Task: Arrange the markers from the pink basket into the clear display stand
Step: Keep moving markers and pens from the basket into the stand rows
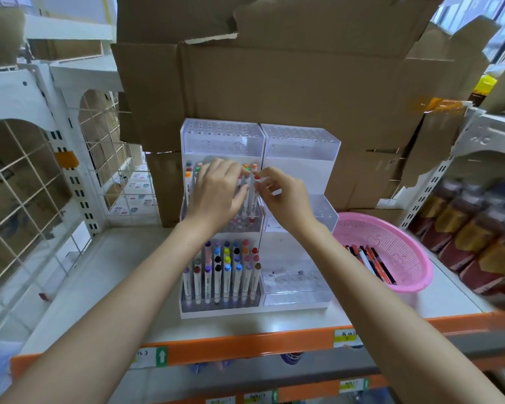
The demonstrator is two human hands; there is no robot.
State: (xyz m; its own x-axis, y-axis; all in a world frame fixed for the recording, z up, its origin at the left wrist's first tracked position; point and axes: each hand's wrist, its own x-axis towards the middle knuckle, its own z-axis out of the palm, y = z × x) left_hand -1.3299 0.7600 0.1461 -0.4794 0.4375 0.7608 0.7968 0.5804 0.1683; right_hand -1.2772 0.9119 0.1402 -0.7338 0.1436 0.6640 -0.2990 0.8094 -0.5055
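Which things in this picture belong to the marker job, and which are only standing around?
Belong to the job:
clear display stand
pink basket
markers in the basket
red-capped marker at both hands
left hand
right hand

Only standing around:
cardboard boxes
wire grid panel
packaged goods

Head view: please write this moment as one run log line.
left hand: on middle-tier markers | right hand: seating red-capped marker | pink basket: markers left

White markers (225,275) standing upright in clear display stand (301,147) below hands; few more lying in pink basket (403,246), right of right hand (286,199).
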